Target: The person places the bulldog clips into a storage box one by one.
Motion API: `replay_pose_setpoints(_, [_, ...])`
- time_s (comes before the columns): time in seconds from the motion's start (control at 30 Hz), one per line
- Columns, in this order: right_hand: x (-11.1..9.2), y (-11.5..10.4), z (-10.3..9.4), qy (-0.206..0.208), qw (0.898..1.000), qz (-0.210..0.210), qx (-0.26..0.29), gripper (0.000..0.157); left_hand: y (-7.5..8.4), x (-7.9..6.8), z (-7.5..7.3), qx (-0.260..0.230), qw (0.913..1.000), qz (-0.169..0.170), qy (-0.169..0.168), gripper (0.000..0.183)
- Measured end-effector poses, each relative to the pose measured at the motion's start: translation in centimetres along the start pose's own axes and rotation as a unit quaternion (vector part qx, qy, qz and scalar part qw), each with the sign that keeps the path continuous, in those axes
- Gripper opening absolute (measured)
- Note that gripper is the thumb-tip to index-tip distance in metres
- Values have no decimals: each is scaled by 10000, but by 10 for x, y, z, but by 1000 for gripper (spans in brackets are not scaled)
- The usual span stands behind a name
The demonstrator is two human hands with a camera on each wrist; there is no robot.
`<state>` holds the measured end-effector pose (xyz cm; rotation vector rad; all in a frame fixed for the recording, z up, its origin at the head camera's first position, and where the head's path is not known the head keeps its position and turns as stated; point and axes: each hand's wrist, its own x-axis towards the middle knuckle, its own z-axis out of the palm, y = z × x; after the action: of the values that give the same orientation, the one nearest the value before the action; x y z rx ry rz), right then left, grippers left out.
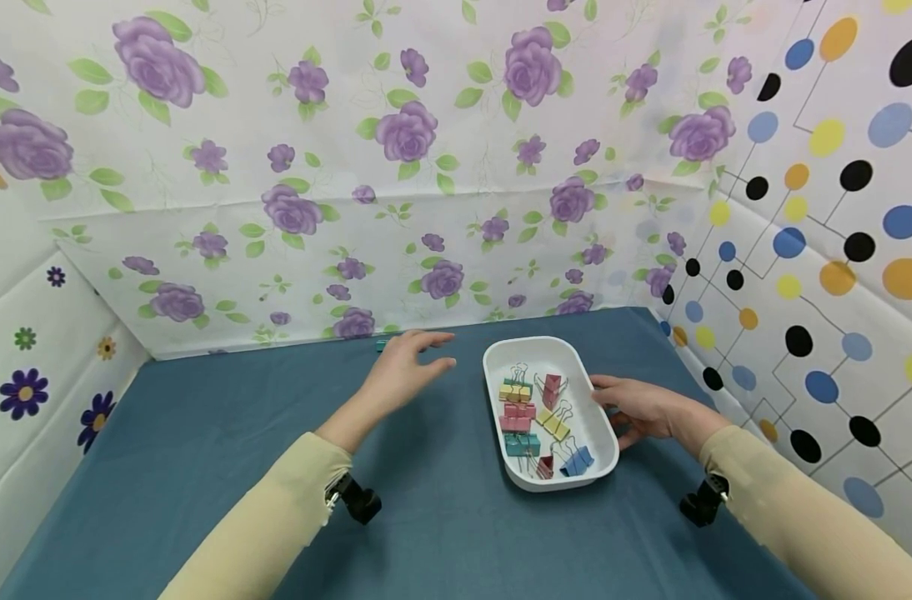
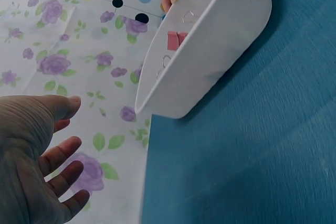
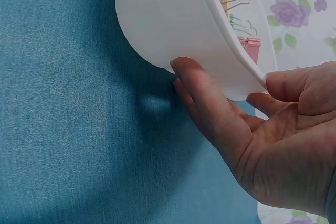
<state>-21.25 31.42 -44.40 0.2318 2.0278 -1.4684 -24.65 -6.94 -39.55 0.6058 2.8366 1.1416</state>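
A white plastic tray (image 1: 606, 454) holds several binder clips in pink, yellow, teal, blue and dark red. At its right side, my right hand (image 1: 643, 406) grips it; in the right wrist view one fingertip (image 3: 281, 85) is at the rim and the thumb presses low on the outer wall. To the tray's left, my left hand (image 1: 405, 372) is raised apart from it, holding nothing, thumb and fingers spread. Just behind that hand, a small teal item (image 1: 382, 344) lies at the back of the table, partly hidden. Pink binder clips (image 2: 175, 40) show inside the tray from the left wrist.
Blue cloth (image 1: 223, 467) covers the table. A wall sheet with purple flowers (image 1: 441, 279) stands along the back edge, a dotted sheet (image 1: 819, 387) along the right, and a flowered white panel (image 1: 28, 392) at the left.
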Motion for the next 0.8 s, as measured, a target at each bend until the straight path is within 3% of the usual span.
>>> replay_pose_setpoints(0.47, [-1, -1, 0, -39, 10000, 30, 58, 59, -20, -3, -14, 176, 9996, -1, 216, 44])
replay_pose_setpoints(0.8, [-1, -1, 1, -39, 10000, 17, 30, 60, -39, -4, -28, 398, 9983, -198, 387, 46])
